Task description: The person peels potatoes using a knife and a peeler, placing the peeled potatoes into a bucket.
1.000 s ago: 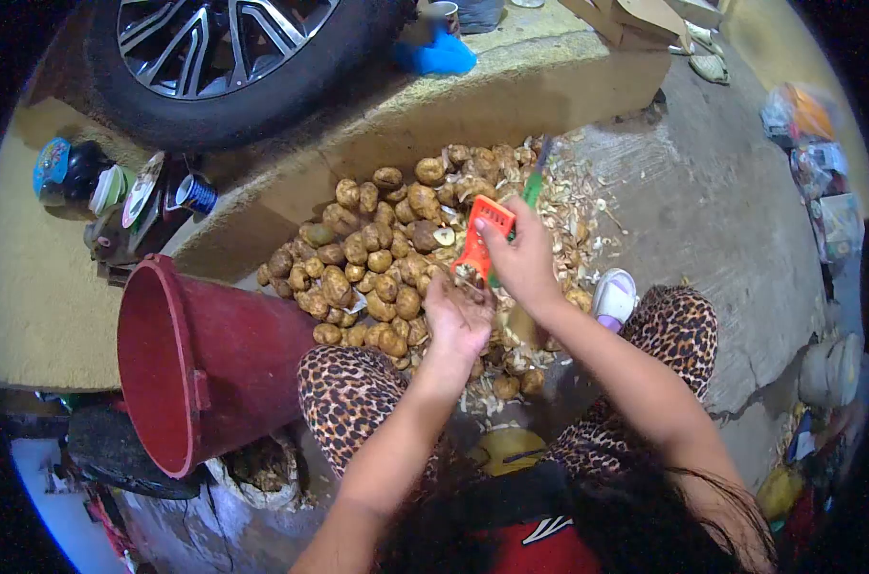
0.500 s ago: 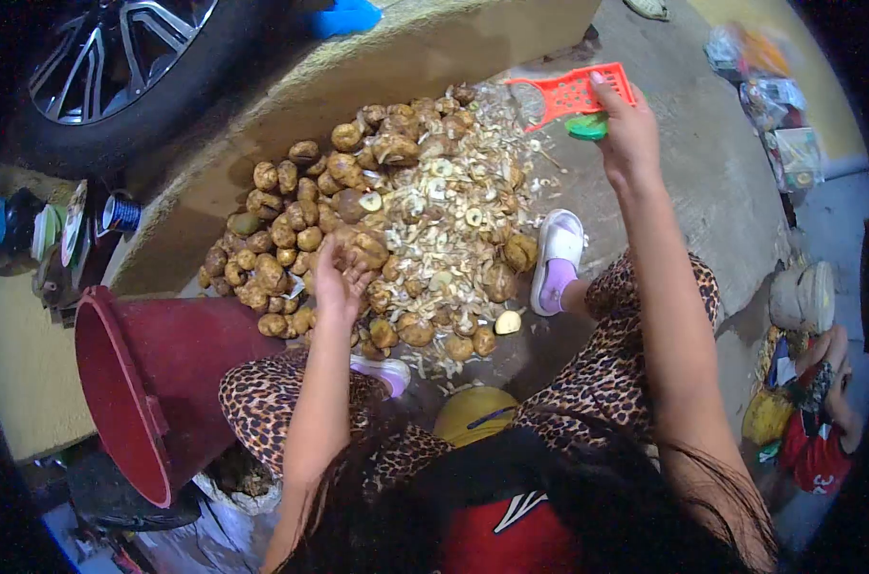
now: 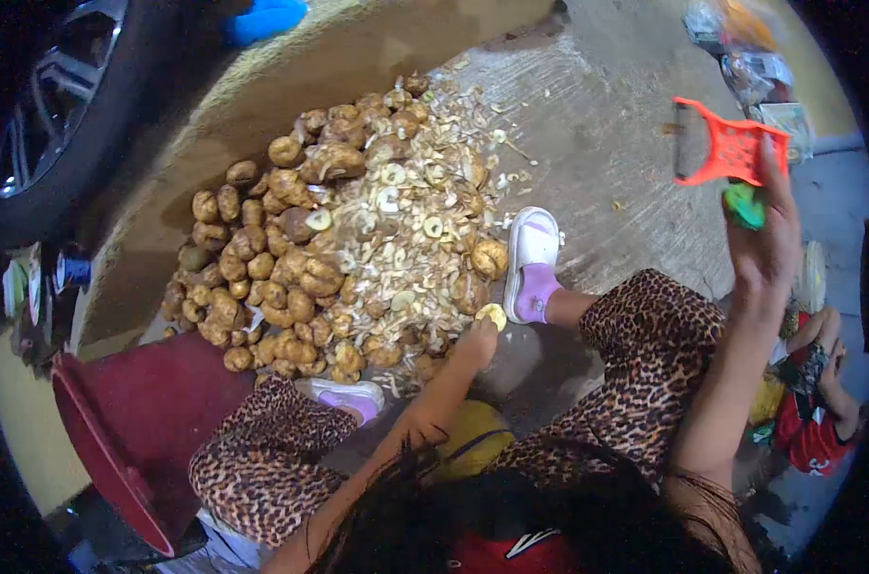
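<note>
My left hand [image 3: 476, 344] is closed on a pale cut potato [image 3: 493, 316] at the lower right edge of the pile, near a white shoe. Raised at the right, my right hand [image 3: 769, 225] grips an orange peeler [image 3: 740, 145] with a wide frame and a green-handled tool [image 3: 743, 206]. Brown unpeeled potatoes [image 3: 253, 244] are heaped on the left of the pile. Pale peelings [image 3: 406, 239] and several cut pieces lie on its right side.
A red bucket [image 3: 166, 402] lies tipped at the lower left. A tire [image 3: 104, 105] rests on the ledge [image 3: 200, 124] above it. Plastic bags [image 3: 755, 72] lie at the upper right. Another person in a red shirt [image 3: 812, 435] is at the far right.
My right hand has moved right with the orange peeler. My left hand has left the middle of the pile, reached right and closed on the pale potato. The view has shifted.
</note>
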### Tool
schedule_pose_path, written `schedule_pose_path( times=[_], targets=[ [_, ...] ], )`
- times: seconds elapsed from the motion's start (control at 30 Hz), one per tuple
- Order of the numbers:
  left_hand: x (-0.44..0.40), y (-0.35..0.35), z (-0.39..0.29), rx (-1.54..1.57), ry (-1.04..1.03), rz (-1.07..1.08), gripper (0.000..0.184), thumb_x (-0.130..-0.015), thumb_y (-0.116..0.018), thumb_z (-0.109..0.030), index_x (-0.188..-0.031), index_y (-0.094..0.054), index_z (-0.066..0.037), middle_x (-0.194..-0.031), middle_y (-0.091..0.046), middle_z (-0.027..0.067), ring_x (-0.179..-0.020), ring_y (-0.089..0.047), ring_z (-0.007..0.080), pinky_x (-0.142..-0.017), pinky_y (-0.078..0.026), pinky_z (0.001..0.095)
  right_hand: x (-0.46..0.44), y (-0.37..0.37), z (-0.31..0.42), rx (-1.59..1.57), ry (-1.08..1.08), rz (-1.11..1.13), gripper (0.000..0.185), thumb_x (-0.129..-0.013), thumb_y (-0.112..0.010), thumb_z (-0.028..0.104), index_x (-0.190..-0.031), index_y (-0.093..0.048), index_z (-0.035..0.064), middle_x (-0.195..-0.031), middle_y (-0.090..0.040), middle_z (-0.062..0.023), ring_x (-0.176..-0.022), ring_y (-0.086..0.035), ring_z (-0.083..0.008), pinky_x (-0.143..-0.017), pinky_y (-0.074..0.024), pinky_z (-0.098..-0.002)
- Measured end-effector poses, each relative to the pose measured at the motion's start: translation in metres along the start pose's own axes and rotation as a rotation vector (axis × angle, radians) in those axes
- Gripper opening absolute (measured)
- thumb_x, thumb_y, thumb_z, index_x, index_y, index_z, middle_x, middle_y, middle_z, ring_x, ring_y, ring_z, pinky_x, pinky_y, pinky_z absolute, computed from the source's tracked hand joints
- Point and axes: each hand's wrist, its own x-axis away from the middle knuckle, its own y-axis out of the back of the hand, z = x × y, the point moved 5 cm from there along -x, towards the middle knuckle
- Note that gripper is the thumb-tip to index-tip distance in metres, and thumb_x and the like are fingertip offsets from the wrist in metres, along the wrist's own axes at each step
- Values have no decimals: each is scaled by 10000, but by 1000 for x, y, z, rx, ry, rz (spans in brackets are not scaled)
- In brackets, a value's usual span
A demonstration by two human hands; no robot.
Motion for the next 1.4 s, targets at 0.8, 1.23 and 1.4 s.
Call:
schedule_pose_path(
  times=[0.8, 1.23, 1.4],
  targets=[
    [31, 74, 69, 916, 472, -114, 621, -629, -679, -261, -1141, -425, -19, -960, -584, 148, -853, -603, 311, -698, -503, 388, -17, -57, -33, 180, -180, 50, 234, -865, -551, 225, -1012, -555, 43, -933, -611, -32, -838, -590, -116, -725, -464, -252],
    [176, 382, 44, 2198, -131, -312, 569, -783, -485, -362, -1219, -401, -6, -1083, -533, 211, -953, -556, 349, -755, -508, 390, 64, -206, -84, 488, 69, 427, 171, -789, -613, 191, -805, -571, 27, -741, -596, -64, -648, -554, -127, -576, -435, -277],
    [202, 392, 57, 2246, 24, -637, 512, -777, -519, -443, -1098, -496, -45, -911, -588, 129, -767, -601, 276, -567, -527, 336, 85, -256, -70, -235, -503, 442, 156, -827, -573, 139, -943, -549, 38, -866, -616, -63, -760, -609, -165, -658, -497, -299]
  ],
)
